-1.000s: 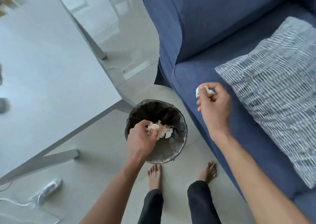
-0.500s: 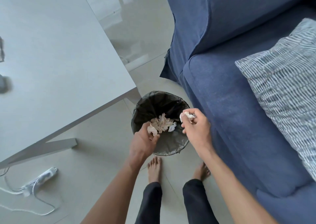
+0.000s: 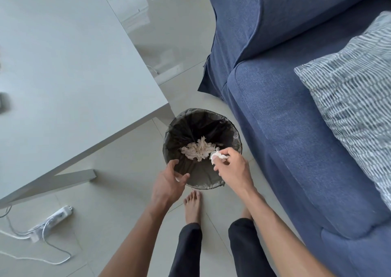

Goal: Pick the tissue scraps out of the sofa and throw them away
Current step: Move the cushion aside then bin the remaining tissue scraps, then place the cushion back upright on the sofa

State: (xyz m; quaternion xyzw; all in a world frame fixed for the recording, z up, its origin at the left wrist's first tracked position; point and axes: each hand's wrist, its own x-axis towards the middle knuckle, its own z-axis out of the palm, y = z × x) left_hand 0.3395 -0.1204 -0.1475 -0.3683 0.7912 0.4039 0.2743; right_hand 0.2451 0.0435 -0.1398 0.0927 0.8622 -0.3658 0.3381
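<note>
A round waste bin (image 3: 234, 132) with a dark liner stands on the floor between the table and the blue sofa (image 3: 296, 141). A heap of white tissue scraps (image 3: 197, 150) lies at its bottom. My right hand (image 3: 232, 168) hovers over the bin's right rim, fingers pinched on a small white tissue scrap (image 3: 218, 155). My left hand (image 3: 169, 181) is at the bin's near rim, fingers curled apart, nothing held. No scraps show on the visible sofa seat.
A pale grey table (image 3: 69, 65) fills the left, its leg (image 3: 63, 178) close to the bin. A white power strip (image 3: 50, 221) with cables lies on the tiled floor. A striped cushion (image 3: 355, 107) rests on the sofa. My bare feet (image 3: 192, 206) stand before the bin.
My right hand carried its scrap from above the sofa seat to over the bin. My left hand let its scraps fall into the bin and drew back to the near rim.
</note>
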